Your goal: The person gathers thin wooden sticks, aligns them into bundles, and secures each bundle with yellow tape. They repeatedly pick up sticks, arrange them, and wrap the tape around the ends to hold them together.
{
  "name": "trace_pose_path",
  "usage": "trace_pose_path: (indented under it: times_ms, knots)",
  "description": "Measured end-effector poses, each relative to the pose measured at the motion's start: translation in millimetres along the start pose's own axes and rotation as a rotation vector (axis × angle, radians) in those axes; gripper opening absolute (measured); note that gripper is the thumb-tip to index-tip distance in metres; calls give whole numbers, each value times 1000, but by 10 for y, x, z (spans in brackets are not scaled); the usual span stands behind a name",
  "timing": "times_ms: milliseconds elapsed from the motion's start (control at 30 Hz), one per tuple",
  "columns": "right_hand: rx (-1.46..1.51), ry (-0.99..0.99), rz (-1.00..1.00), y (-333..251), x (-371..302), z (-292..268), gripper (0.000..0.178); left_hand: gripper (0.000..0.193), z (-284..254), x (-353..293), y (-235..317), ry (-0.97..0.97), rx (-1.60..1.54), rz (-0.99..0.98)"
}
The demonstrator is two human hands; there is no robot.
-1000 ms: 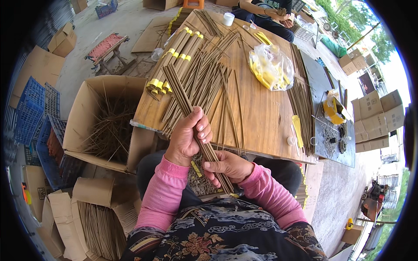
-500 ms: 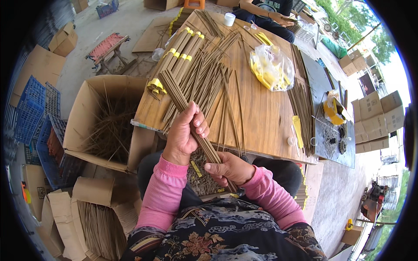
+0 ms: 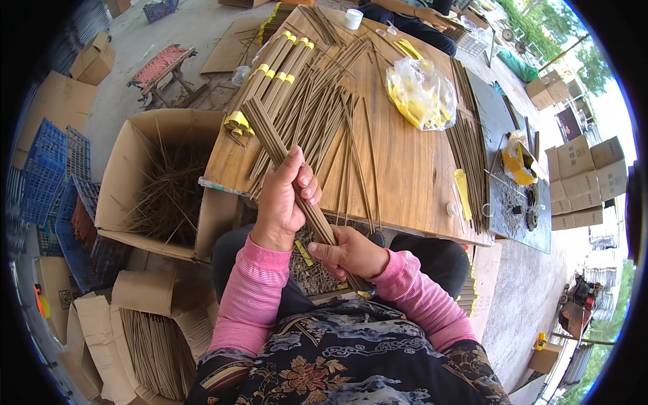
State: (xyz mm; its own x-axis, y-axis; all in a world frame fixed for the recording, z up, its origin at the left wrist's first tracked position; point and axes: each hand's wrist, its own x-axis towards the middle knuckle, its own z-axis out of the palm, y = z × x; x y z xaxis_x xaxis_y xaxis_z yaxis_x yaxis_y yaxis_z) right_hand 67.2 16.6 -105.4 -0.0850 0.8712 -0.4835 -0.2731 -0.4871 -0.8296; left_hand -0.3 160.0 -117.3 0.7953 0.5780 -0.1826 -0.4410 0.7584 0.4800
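A bundle of thin brown sticks, which look like incense sticks (image 3: 271, 135), slants across my lap from the table's near left edge. My left hand (image 3: 283, 202) is closed round its middle, thumb lying up along the sticks. Lower down, my right hand (image 3: 349, 252) is wrapped about the bundle near its bottom end. Behind my left hand, many loose sticks (image 3: 312, 111) lie spread over the wooden table (image 3: 412, 182). Bundles banded in yellow (image 3: 273, 74) are stacked at the table's left side.
A carton with tangled sticks (image 3: 148, 233) stands left of the table; another holding upright sticks (image 3: 152, 337) is at lower left. A plastic bag with yellow strips (image 3: 422, 94) lies on the table. Another person's hand (image 3: 432, 17) shows at the far side, holding sticks.
The table and its things sit slightly higher in the picture. Both hands keep hold of the bundle, with only a slight shift.
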Motion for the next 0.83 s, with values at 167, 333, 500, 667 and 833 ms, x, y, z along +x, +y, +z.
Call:
trace_pose_path:
  times_ms: [167, 333, 500, 667, 833]
  knots:
    - [-270, 221, -25, -5, 29, 68, 23, 29, 20, -25, -20, 99, 74, -27]
    - [28, 0, 18, -26, 18, 34, 23, 33, 26, -22, 8, 118, 70, -24]
    - [-499, 396, -253, 157, 112, 82, 22, 31, 52, -31, -21, 31, 50, -5]
    - [73, -43, -21, 79, 41, 28, 23, 26, 13, -64, 49, -252, -118, -35]
    - [-126, 189, 0, 120, 71, 70, 28, 22, 37, -51, -23, 27, 64, 34]
